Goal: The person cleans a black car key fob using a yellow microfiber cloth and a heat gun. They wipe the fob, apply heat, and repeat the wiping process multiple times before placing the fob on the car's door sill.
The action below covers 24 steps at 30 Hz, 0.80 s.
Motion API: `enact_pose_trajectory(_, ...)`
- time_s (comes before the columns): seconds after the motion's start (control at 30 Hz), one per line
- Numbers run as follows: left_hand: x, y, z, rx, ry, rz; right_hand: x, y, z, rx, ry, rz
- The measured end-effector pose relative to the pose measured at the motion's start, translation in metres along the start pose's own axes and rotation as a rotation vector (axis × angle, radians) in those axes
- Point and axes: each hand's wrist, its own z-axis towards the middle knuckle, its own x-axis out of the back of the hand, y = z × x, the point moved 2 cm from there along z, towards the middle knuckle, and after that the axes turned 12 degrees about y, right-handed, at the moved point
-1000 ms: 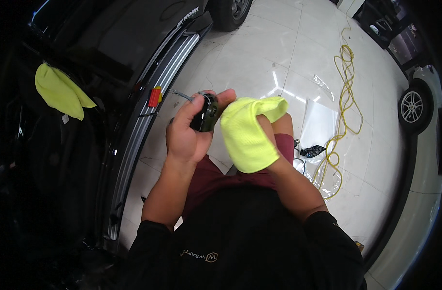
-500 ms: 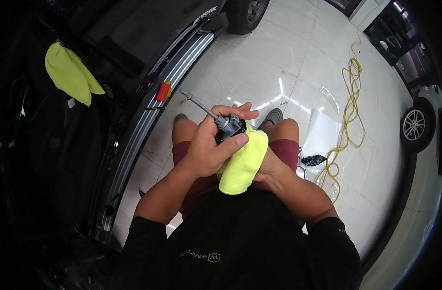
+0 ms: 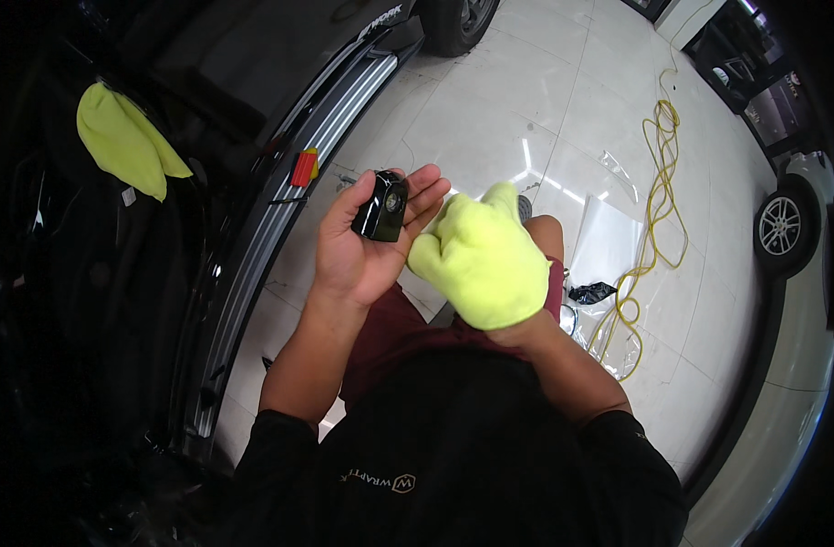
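My left hand (image 3: 355, 264), palm up, holds a car door lock cylinder (image 3: 380, 208) between the thumb and fingers. Its glossy black cap with a round keyhole faces up. The tip of its grey metal rod (image 3: 345, 179) shows past the thumb; the rest is hidden behind the hand. A yellow-green microfiber cloth (image 3: 485, 260) covers my right hand, wrapped over the fingers, whose curled shape shows through; only the wrist (image 3: 524, 332) is bare. The cloth is close to the left fingertips, apart from the cylinder.
A black car's open door frame and sill (image 3: 253, 237) run along the left. A red and yellow tool (image 3: 304, 168) lies on the sill, and another yellow-green cloth (image 3: 125, 141) rests inside. On the tiled floor are a yellow cord (image 3: 665, 182), a white sheet (image 3: 608, 235) and black plastic (image 3: 592, 293).
The left hand has moved left and turned the cylinder so its cap faces up instead of its rod. The right hand with the cloth has come away from it, now showing on top.
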Motion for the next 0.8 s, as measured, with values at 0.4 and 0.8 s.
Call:
enact_pose_trajectory(0.4, 0.008, -0.019, -0.006, -0.406, -0.057, 0.501, -0.012, -0.023, 0.012, -0.404, 0.238, 0.71)
enact_pose_trajectory(0.8, -0.013, -0.008, -0.017, -0.31, -0.045, 0.574, -0.013, -0.02, 0.012, -0.238, 0.235, 0.672)
